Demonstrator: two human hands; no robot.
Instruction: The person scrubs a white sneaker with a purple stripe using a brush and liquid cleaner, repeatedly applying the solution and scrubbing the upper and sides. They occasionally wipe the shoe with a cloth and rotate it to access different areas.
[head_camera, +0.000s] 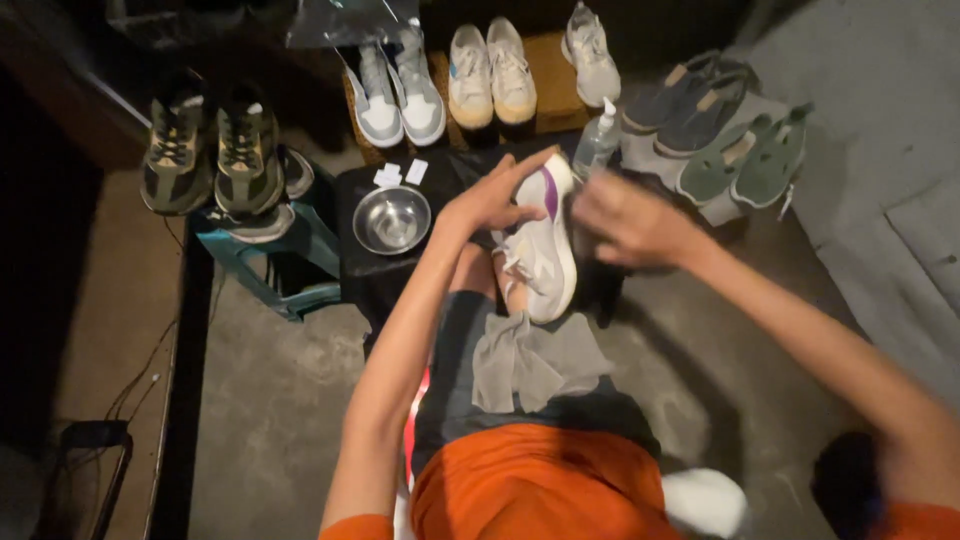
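From the head camera, looking straight down: a white sneaker (545, 250) with a purple patch near the heel rests on the person's knee, toe pointing back toward the body, its laces hanging loose. The left hand (490, 200) is on it, fingers spread and curled over the heel end, steadying it from the left. The right hand (625, 220) sits just to the right of the shoe, blurred; whether it pinches anything, I cannot tell.

A shoe like this looks light. The thick sole should be the stiff part, the upper soft and giving, so the firm grip is likely heel and sole edge, where the left hand already sits. The loose laces could snag.

A thin grey cloth (535, 365) lies draped over the lap just below the shoe. Beyond it, on a dark stool (360, 280), stands a small metal bowl (392, 220), with a clear pump bottle (597, 140) near the shoe's far end. More pairs line the back: camouflage sneakers (210, 150) at left, white pairs in the middle, grey-green slip-ons (745, 160) at right.
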